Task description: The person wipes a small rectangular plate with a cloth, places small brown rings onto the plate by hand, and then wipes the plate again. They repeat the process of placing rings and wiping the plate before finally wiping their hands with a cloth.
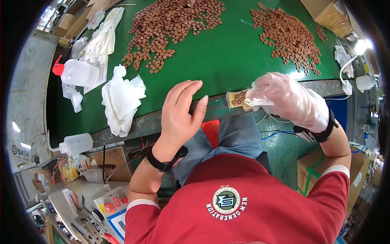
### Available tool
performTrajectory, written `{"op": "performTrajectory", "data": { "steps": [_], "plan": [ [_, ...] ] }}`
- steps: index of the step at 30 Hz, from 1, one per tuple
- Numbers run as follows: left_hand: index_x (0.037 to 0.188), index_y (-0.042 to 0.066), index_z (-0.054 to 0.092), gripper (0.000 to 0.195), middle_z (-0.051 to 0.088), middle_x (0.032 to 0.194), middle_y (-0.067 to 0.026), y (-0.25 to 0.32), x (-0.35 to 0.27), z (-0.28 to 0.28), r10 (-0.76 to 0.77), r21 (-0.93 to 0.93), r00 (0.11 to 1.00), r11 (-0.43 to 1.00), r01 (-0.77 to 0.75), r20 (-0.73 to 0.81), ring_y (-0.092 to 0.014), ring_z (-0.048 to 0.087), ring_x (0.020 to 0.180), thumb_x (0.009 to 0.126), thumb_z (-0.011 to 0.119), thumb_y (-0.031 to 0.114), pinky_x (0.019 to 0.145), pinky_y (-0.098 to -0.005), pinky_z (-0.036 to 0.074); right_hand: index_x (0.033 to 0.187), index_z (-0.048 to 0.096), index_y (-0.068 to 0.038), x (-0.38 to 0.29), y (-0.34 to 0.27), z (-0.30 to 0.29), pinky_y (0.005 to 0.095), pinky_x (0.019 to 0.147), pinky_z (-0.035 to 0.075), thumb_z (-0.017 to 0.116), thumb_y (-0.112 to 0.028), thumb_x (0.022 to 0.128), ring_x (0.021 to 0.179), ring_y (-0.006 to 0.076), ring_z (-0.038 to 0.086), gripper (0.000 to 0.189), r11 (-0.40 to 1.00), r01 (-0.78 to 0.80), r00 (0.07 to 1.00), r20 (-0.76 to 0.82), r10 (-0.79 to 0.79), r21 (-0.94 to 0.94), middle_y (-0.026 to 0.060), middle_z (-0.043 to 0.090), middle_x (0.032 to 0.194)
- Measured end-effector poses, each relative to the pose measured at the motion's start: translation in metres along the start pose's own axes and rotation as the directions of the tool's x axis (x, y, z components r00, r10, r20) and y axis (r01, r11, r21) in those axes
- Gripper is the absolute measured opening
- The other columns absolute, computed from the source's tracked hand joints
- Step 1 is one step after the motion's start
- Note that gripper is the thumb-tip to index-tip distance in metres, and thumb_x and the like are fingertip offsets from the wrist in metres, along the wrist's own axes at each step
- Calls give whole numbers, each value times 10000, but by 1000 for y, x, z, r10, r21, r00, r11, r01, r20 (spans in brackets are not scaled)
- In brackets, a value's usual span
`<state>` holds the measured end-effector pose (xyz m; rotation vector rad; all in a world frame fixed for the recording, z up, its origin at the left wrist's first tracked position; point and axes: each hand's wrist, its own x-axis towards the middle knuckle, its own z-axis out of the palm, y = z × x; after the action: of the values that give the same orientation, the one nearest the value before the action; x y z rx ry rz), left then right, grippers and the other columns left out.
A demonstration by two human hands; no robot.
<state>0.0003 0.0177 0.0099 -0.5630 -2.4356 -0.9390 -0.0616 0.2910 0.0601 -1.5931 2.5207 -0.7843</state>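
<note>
My left hand (182, 113) is bare and holds nothing. It hovers at the near edge of the green tabletop (213, 58), its thumb apart from the fingers. My right hand (277, 94), in a thin clear plastic glove, pinches a folded white wipe (258, 102). The wipe lies against the right end of a small yellow block (234, 100) on the table's metal edge. Several small brown round parts show on the block; its right side is hidden by the wipe and hand.
Two heaps of brown round parts, one large (176, 21) and one smaller (286, 36), cover the far side. At left lie a crumpled white cloth (123, 100), white gloves (102, 39), a red-capped squeeze bottle (80, 73) and another bottle (77, 144). A lit lamp (360, 48) stands right.
</note>
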Motion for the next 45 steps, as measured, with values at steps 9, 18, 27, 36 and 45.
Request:
{"op": "performTrajectory", "data": {
  "steps": [9, 18, 27, 36, 45],
  "plan": [
    [1099, 7, 612, 288, 637, 1064, -143, -4, -1, 2, -4, 50, 1000, 999, 4, 1, -321, 611, 1005, 842, 681, 116, 874, -408, 492, 1001, 690, -104, 24, -6, 15, 385, 748, 518, 739, -62, 656, 869, 285, 616, 351, 996, 87, 995, -46, -88, -16, 87, 615, 965],
    [1092, 18, 617, 271, 642, 1051, -142, 0, 2, 2, -71, 21, 997, 997, 70, 31, -318, 611, 1006, 844, 678, 112, 880, -406, 488, 1003, 690, -101, 27, -10, 12, 397, 763, 522, 731, -44, 636, 868, 298, 619, 374, 992, 111, 992, -53, -114, -61, 84, 619, 963],
    [1083, 25, 621, 259, 643, 1050, -140, -2, 0, 1, -51, 48, 998, 998, 50, 22, -320, 612, 1006, 845, 677, 108, 884, -406, 486, 984, 683, -94, -2, -2, 5, 388, 756, 524, 729, -42, 647, 879, 287, 620, 344, 998, -36, 996, -79, 39, 46, 84, 616, 949],
    [1059, 25, 632, 230, 649, 1030, -131, -4, 1, 3, -31, 46, 999, 999, 30, 26, -317, 615, 998, 842, 668, 92, 884, -403, 486, 993, 675, -75, 31, -9, 27, 374, 743, 528, 734, -46, 662, 855, 274, 629, 338, 997, 72, 996, -47, -71, 10, 78, 624, 939],
    [1056, 18, 630, 230, 651, 1027, -126, -2, 1, 0, -27, 17, 999, 1000, 26, 23, -318, 616, 992, 835, 661, 75, 882, -404, 487, 1000, 680, -90, -5, -2, -9, 361, 763, 526, 718, -35, 672, 881, 269, 624, 335, 966, -199, 972, -96, 216, 165, 76, 634, 948]
  ]
}}
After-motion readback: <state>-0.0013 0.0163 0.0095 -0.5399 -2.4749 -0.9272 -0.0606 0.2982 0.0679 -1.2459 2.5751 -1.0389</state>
